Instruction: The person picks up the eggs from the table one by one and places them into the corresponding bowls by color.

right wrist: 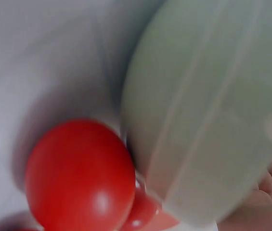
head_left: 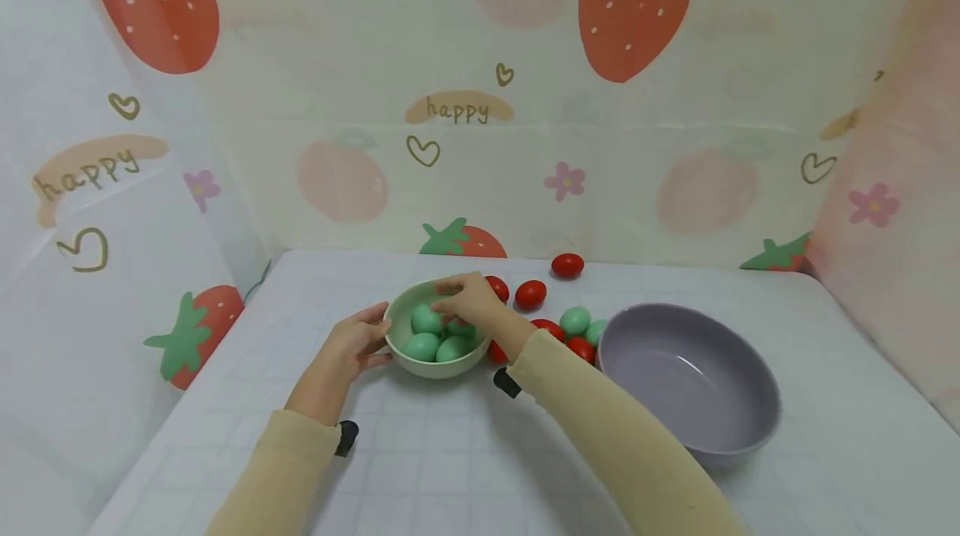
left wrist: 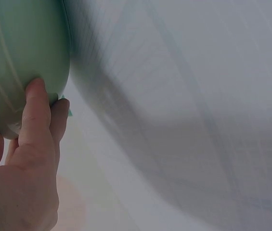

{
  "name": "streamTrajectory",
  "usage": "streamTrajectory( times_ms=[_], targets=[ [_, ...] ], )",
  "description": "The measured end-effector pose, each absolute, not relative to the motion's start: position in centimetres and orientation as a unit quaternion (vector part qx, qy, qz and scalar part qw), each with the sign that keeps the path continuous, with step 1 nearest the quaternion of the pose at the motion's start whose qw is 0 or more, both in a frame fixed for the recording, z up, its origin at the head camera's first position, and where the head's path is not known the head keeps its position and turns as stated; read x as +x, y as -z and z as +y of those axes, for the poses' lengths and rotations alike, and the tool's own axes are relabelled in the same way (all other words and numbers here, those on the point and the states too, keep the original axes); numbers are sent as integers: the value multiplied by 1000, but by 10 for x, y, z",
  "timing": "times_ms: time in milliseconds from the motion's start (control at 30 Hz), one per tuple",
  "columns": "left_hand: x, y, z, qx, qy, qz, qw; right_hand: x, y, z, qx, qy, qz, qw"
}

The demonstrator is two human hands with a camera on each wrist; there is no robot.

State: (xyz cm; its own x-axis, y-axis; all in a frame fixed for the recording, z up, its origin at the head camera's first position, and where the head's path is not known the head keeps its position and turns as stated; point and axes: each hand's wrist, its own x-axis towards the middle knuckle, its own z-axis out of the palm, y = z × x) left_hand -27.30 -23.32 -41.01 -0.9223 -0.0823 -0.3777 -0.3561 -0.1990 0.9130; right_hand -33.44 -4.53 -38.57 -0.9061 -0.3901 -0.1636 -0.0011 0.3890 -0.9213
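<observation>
In the head view my left hand (head_left: 352,344) grips the left side of a pale green bowl (head_left: 438,369), thumb at the rim. Its fingers press the bowl's outer wall (left wrist: 25,62) in the left wrist view. Inside lie several green eggs (head_left: 422,347). My right hand (head_left: 476,303) reaches over the bowl's far right rim with bent fingers. A red egg (head_left: 461,324) shows partly beneath that hand, which seems to hold it; the fingertips are partly hidden. Another red egg (right wrist: 80,175) rests on the table against the bowl's outside in the right wrist view.
Right of the bowl lie loose red eggs (head_left: 531,295) and two green eggs (head_left: 575,321), some partly behind my right arm. A large grey-purple basin (head_left: 765,403) stands at the right, beside them. A strawberry-print cloth (head_left: 465,177) hangs behind the white table (head_left: 420,469).
</observation>
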Motion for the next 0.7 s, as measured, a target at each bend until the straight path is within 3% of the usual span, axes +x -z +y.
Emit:
streamTrajectory(
  times_ms=[467, 700],
  targets=[
    [-276, 414, -235, -186, -750, 628, 92, -347, 331, -1, -104, 533, 823, 169],
    [-277, 413, -233, -177, -751, 629, 91, -360, 312, 34, -94, 513, 819, 239]
  ],
)
